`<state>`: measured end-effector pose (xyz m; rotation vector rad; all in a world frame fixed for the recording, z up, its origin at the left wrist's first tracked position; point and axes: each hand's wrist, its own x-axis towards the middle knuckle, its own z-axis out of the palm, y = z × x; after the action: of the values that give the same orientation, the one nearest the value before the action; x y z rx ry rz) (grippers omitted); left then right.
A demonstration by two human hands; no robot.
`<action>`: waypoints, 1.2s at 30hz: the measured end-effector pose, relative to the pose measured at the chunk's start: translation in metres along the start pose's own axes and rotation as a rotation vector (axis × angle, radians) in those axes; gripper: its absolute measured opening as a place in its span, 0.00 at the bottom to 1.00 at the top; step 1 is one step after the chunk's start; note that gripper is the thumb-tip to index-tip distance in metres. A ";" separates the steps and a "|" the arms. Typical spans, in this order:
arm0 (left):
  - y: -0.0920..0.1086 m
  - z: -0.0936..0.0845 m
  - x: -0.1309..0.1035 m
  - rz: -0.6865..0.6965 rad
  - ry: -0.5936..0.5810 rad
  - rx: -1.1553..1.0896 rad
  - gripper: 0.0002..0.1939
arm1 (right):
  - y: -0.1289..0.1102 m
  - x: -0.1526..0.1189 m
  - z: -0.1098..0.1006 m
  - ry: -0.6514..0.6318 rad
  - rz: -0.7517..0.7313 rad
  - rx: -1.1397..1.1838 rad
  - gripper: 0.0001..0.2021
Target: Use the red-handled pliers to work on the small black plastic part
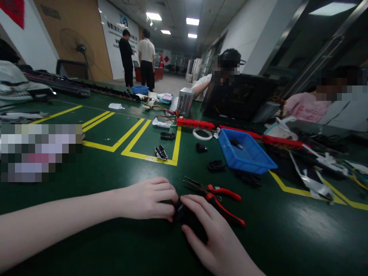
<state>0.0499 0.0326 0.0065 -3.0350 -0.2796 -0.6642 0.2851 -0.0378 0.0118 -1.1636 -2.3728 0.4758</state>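
A small black part (179, 212) lies low over the green table between my two hands, mostly covered by fingers, so its kind is unclear. My left hand (151, 197) comes in from the left, its fingers closed on the part's left side. From the lower right, my right hand (205, 224) curls over the other side, index finger touching the part and thumb a little apart. Just beyond the right hand rest long-nose pliers (212, 191) with red handles, jaws apart. Further off are a black-and-silver part (161, 152) and more black pieces (216, 165).
A blue tray (247, 153) holding a dark piece stands right of centre. Behind it are a tape roll (202, 134), red strips (195, 123) and a grey metal box (185, 101). Yellow tape (149, 158) marks the table. Two people sit across at right; two stand far back.
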 end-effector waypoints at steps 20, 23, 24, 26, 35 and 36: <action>-0.007 -0.002 -0.007 0.026 -0.056 -0.060 0.05 | 0.029 -0.003 -0.009 0.226 0.081 -0.372 0.58; -0.012 -0.005 -0.010 -0.034 -0.091 -0.059 0.06 | 0.040 -0.003 -0.013 0.252 0.114 -0.475 0.55; -0.014 -0.007 -0.011 -0.076 -0.099 -0.062 0.06 | 0.046 -0.003 -0.014 0.255 0.147 -0.520 0.53; -0.017 -0.010 -0.012 -0.171 -0.102 -0.079 0.05 | 0.059 -0.005 -0.017 0.248 0.250 -0.585 0.46; -0.027 -0.011 -0.014 -0.287 -0.102 -0.183 0.06 | 0.085 -0.008 -0.022 0.253 0.325 -0.474 0.26; -0.027 -0.011 -0.014 -0.286 -0.101 -0.193 0.07 | 0.085 -0.008 -0.021 0.266 0.331 -0.463 0.25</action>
<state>0.0279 0.0564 0.0098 -3.2508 -0.7028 -0.5804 0.3558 0.0080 -0.0136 -1.7179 -2.1192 -0.1408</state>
